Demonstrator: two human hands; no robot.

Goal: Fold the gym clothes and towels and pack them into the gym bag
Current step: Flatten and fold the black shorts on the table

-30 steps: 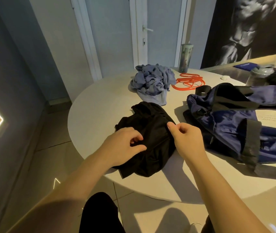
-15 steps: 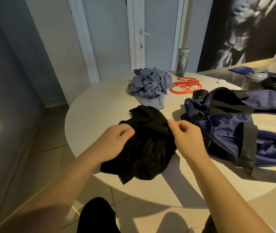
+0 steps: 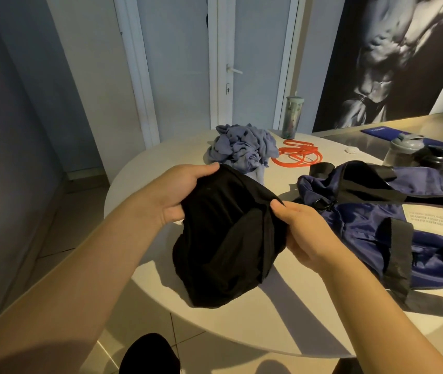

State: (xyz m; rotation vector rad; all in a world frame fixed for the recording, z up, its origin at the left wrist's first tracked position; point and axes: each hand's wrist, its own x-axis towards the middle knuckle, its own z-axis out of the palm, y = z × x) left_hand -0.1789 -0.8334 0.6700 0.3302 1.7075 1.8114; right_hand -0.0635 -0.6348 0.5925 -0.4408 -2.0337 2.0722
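Observation:
A crumpled black garment [image 3: 225,238] hangs between both hands, raised over the near part of the round white table [image 3: 161,157]; its lower end rests on the tabletop. My left hand [image 3: 179,194] grips its upper left edge. My right hand [image 3: 299,233] pinches the right edge. A navy gym bag [image 3: 363,220] with black straps lies open on its side just right of my right hand. A rumpled grey-blue cloth pile [image 3: 244,147] sits behind the black garment.
Orange resistance bands [image 3: 298,155] lie beside the grey-blue pile. A green tumbler [image 3: 292,117] stands at the table's far edge. Two shaker bottles [image 3: 403,151] stand on the counter at the right. A white door and tiled floor lie beyond.
Both hands have lifted the black garment off the table and drawn it up and apart; the left hand rose toward the grey-blue pile.

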